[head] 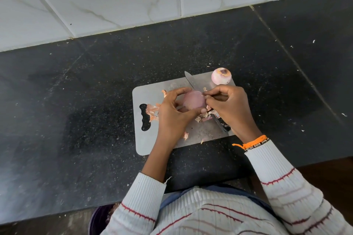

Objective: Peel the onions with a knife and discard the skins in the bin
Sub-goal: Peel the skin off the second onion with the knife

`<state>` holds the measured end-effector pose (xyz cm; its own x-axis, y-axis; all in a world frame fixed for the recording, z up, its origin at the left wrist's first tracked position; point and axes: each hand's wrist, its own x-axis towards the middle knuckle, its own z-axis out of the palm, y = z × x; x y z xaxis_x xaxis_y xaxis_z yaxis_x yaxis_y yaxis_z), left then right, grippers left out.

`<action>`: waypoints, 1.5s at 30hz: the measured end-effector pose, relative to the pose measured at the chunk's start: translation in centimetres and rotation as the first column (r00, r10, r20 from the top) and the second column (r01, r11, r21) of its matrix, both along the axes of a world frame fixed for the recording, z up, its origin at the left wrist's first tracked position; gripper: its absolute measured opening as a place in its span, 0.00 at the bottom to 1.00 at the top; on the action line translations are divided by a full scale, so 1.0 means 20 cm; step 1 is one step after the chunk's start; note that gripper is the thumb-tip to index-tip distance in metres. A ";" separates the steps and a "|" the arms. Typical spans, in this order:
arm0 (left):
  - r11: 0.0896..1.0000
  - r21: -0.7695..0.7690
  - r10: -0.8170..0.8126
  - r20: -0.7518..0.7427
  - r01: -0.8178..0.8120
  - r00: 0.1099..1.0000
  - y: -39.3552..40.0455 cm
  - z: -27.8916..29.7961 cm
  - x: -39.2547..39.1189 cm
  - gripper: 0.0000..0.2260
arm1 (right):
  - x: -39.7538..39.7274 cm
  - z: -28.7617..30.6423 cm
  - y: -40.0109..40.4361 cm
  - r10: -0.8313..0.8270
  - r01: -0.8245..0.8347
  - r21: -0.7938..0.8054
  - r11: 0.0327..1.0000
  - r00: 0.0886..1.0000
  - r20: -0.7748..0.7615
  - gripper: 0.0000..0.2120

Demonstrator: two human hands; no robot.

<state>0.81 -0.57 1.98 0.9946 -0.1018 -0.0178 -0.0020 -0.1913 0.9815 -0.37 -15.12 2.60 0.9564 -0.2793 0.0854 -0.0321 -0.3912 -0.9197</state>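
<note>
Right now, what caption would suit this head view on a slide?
Left hand holds an onion over the board; right hand pinches its skin; knife lies beneath.

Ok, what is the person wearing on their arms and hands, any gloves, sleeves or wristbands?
No gloves: both the left hand and the right hand are bare. Both arms are covered by a white ribbed knit sweater with thin dark red and paler stripes across the sleeves, the cuffs pushed back from the wrists. An orange thread band with a loose knotted end circles the right wrist, a thin beaded band right beside it.
</note>
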 end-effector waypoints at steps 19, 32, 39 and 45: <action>0.975 -0.214 -0.076 -0.091 0.055 0.993 0.02 0.00 0.00 0.20 | 0.02 -0.06 -0.04 0.009 -0.010 -0.028 1.000 1.000 -0.015 0.02; 0.944 -0.317 -0.141 -0.119 0.097 0.983 0.02 -0.03 0.00 0.19 | 0.02 -0.01 0.01 0.013 -0.008 -0.060 0.998 0.997 0.075 0.04; 0.891 -0.438 -0.230 -0.215 0.117 0.949 -0.01 -0.04 0.00 0.19 | 0.03 -0.05 0.00 -0.025 0.043 -0.173 0.984 0.994 0.105 0.04; 0.814 -0.580 -0.254 -0.314 0.026 0.915 -0.03 -0.01 0.00 0.13 | 0.02 -0.07 -0.04 -0.065 0.067 -0.175 0.982 0.998 0.017 0.05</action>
<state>0.85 -1.20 1.81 0.9001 -0.3445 -0.2669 0.3887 0.3579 0.8490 0.10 -16.02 1.10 0.9351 -0.3213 0.1494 -0.0531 -0.5439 -0.8375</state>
